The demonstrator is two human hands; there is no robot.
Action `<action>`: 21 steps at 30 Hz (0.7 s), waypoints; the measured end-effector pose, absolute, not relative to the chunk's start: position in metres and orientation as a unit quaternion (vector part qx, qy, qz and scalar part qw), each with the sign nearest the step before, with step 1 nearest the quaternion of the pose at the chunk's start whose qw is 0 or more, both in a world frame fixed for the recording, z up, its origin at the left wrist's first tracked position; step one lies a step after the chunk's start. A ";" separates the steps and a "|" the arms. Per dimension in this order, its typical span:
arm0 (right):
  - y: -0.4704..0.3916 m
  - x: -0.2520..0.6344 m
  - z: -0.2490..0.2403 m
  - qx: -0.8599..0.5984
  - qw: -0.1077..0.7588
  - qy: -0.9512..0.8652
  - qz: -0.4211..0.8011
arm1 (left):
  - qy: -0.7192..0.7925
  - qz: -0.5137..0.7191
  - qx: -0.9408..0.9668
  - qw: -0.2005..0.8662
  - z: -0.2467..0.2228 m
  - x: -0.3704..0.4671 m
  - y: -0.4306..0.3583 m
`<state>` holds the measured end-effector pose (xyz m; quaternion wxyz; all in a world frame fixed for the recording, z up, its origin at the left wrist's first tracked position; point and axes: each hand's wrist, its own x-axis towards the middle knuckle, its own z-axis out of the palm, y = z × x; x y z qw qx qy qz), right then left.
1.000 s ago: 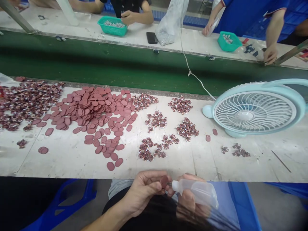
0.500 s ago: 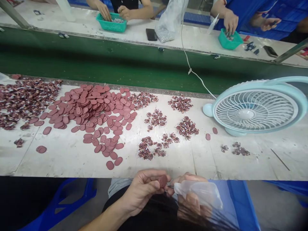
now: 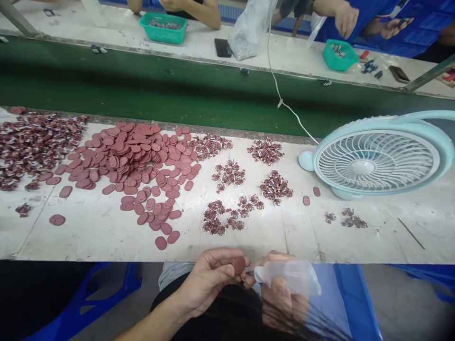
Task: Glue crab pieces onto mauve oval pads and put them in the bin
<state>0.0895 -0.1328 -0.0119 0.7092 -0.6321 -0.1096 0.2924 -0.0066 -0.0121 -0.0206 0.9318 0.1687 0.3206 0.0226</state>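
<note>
My left hand (image 3: 209, 277) pinches one dark red oval piece (image 3: 239, 264) below the table's near edge, over my lap. My right hand (image 3: 280, 293) grips a clear squeeze bottle (image 3: 289, 277) whose thin nozzle touches the oval piece. On the white table (image 3: 88, 232) lies a big pile of the same red ovals (image 3: 131, 161), and to its right several small heaps of tiny dark red and white parts (image 3: 229, 215).
A pale blue fan (image 3: 377, 158) lies on the table at the right, its white cord running back over the green conveyor belt (image 3: 159, 94). Other people's hands work at teal baskets (image 3: 164, 27) across the belt. A blue stool (image 3: 92, 298) stands at my lower left.
My hands stay together with the nozzle at the oval piece; the bottle tilts slightly. The people across the belt have moved their hands in and out of the baskets.
</note>
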 end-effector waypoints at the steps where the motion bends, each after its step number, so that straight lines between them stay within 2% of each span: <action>1: -0.131 0.095 -0.009 -0.601 0.735 -0.079 0.305 | 0.327 0.022 0.166 0.930 -0.021 -0.007 -0.012; 5: -0.126 0.135 -0.007 -0.410 0.813 0.120 0.396 | 0.349 0.024 0.167 0.922 -0.022 -0.008 -0.009; 8: -0.127 0.167 -0.022 -0.312 0.833 0.128 0.438 | 0.361 0.032 0.174 0.916 -0.023 -0.011 -0.004; 11: -0.133 0.180 -0.037 -0.289 0.854 0.082 0.425 | 0.382 0.053 0.182 0.904 -0.026 -0.019 0.004; 13: -0.137 0.177 -0.039 -0.352 0.841 0.037 0.409 | 0.397 0.071 0.185 0.896 -0.030 -0.025 0.010; 16: -0.137 0.164 -0.037 -0.564 0.737 -0.101 0.358 | 0.413 0.088 0.189 0.887 -0.033 -0.031 0.017; 18: -0.128 0.155 -0.038 -0.684 0.625 -0.209 0.313 | 0.415 0.095 0.191 0.884 -0.033 -0.033 0.020; 21: -0.108 0.154 -0.046 -0.771 0.455 -0.363 0.257 | 0.402 0.095 0.193 0.890 -0.031 -0.035 0.022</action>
